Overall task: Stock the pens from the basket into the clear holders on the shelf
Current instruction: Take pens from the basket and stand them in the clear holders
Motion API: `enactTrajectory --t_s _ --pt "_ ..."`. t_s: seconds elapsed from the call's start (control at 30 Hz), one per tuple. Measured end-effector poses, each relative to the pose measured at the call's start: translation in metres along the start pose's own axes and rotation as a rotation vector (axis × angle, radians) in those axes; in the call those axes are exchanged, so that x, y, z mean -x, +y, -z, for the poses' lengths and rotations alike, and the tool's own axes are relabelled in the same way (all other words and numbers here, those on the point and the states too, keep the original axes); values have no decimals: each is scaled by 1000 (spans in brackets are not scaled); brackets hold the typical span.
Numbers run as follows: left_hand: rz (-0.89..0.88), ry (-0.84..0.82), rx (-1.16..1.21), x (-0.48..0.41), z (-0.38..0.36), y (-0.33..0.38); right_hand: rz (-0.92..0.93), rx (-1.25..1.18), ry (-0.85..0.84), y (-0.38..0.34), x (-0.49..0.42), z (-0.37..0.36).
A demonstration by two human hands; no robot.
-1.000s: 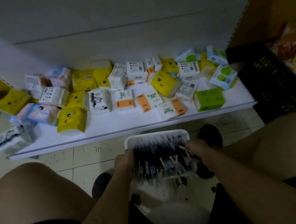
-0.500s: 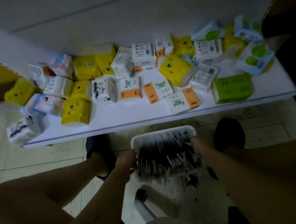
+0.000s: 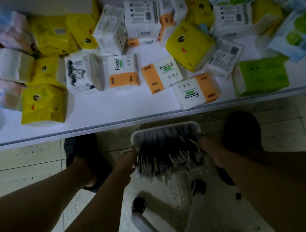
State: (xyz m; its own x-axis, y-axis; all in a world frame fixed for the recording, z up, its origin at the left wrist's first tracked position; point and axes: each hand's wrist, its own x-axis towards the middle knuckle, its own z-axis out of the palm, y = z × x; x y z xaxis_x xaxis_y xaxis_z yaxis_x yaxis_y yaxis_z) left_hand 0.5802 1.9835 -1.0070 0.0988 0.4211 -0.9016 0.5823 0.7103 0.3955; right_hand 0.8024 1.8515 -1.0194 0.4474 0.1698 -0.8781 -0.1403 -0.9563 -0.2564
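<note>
The basket of pens has moved closer to the shelf, left hand and right hand gripping its sides, tissue packs crowding the shelf beyond it.

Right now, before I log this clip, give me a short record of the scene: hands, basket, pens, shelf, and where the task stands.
left hand: grips the left edge of the basket
right hand: grips the basket's right edge
basket: white, held low in front of the shelf's front edge, above tiled floor
pens: many, dark, lying in the basket
shelf: white, bears scattered tissue packs
clear holders: none in view
task state: no pen in either hand
</note>
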Motion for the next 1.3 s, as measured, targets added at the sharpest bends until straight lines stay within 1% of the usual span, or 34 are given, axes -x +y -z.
enactTrajectory --t_s 0.1,0.17,0.2,0.27,0.33,0.37,0.4,0.47,0.53,0.63,0.7,0.8,0.93,1.07,1.17,1.23,1.3 --pt "-22 27 -36 -5 3 1 -36 13 -28 -3 -5 1" --pt "-75 56 -76 -2 1 1 -22 -43 -35 -3 -4 1" --pt "-117 80 -102 -2 -1 -1 5 -80 -7 -1 -5 0" --pt "-219 187 -226 4 -5 -4 87 -93 124 0 4 -3" --pt "-332 345 -445 4 -10 -10 173 -92 313 4 11 -9" --pt "-392 375 -530 6 -13 -11 220 -69 387 4 18 -12" --pt "-424 363 -575 6 -18 -12 276 -34 406 3 24 -15" --pt "-441 302 -643 4 -25 -14 384 35 337 0 36 -21" --pt "-430 278 -739 2 -27 -13 442 144 286 0 41 -27" --pt "-427 254 -924 -1 -24 -12 467 288 292 4 39 -33" --pt "-447 251 -998 -2 -23 -10 451 348 251 6 35 -35" --pt "-456 211 -1003 -6 -27 -6 458 426 212 10 32 -39" --pt "-432 223 -986 -14 -25 -14 486 428 248 12 29 -46" --pt "-387 243 -976 -18 -20 -22 415 397 252 9 27 -50" --pt "-417 285 -930 -15 -19 -21 342 297 186 9 30 -46" --pt "-454 289 -868 -9 -20 -17 361 262 115 11 33 -43" --pt "-494 250 -796 2 -21 -10 396 253 62 10 41 -38"
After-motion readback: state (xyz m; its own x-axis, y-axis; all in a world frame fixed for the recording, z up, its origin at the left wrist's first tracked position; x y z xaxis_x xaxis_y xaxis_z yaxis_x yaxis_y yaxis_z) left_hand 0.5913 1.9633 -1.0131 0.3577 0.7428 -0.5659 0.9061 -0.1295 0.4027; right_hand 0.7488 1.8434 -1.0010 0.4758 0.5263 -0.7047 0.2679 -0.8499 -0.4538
